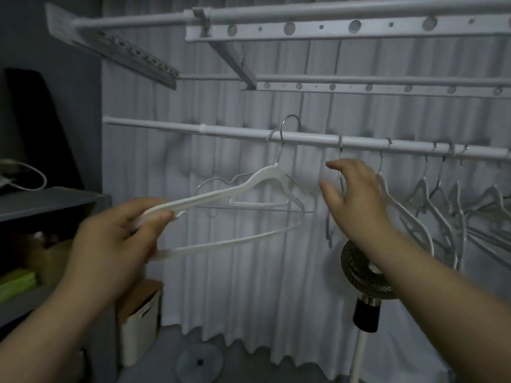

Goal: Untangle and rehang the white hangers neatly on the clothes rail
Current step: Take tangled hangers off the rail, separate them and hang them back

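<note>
My left hand grips the left end of a white hanger, held tilted, its metal hook raised just above the white clothes rail. A thin wire hanger hangs on the rail right behind it. My right hand is spread with fingers apart in front of another hanging hanger, and I cannot tell whether it touches it. Several white hangers hang crowded and slanted on the rail's right part.
A standing fan on a white pole is below my right forearm. White curtains hang behind the rail. Perforated drying-rack bars run overhead. A grey shelf and a white storage box are at the left.
</note>
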{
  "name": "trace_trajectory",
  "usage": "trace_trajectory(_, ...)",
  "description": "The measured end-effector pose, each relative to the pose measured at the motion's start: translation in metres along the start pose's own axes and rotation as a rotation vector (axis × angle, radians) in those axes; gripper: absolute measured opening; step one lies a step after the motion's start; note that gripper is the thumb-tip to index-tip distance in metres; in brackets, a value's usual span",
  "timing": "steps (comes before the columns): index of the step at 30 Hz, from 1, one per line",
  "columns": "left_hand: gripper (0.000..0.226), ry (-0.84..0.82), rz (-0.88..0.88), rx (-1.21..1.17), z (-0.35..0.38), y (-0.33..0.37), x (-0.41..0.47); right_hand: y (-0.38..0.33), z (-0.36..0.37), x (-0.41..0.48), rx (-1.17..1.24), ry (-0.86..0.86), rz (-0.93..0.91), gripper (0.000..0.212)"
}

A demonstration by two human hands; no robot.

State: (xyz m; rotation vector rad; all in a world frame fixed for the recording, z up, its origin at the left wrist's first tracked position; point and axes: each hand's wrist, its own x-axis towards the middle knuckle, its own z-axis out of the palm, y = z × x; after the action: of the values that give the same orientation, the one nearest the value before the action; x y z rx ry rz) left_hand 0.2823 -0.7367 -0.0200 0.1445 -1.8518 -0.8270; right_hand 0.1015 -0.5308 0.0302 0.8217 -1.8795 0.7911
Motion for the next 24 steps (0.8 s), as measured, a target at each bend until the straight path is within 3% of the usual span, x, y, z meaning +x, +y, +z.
trace_trajectory(3, 0.016, 0.025, -0.081, -0.006, -0.025, 0.006, -0.008, -0.018, -0.009, -0.007, 0.088, -0.136, -0.010, 0.046)
trace_trajectory(6, 0.042, -0.013, -0.098, -0.030, -0.040, 0.012, -0.018, -0.035, -0.018, -0.009, 0.315, -0.306, 0.121, 0.054)
trace_trajectory(9, 0.053, -0.028, -0.114, -0.015, -0.046, 0.023, -0.028, -0.047, -0.026, -0.012, 0.565, -0.477, 0.297, 0.047)
trace_trajectory(13, 0.036, 0.015, -0.156, -0.075, -0.050, 0.018, -0.038, -0.057, -0.038, -0.020, 0.763, -0.653, 0.365, 0.017)
trace_trajectory(17, 0.028, 0.007, -0.215, -0.088, -0.047, 0.003, -0.041, -0.056, -0.048, -0.031, 0.775, -0.774, 0.394, 0.027)
trace_trajectory(19, 0.015, -0.076, -0.298, -0.032, -0.038, -0.006, -0.040, -0.057, -0.051, -0.037, 0.749, -0.755, 0.418, 0.026)
trace_trajectory(22, 0.048, -0.235, -0.309, 0.264, -0.015, -0.003, -0.041, -0.057, -0.048, -0.046, 0.627, -0.551, 0.423, 0.025)
trace_trajectory(24, 0.041, -0.236, -0.274, 0.186, 0.003, 0.015, -0.046, -0.055, -0.045, -0.049, 0.516, -0.458, 0.402, 0.028)
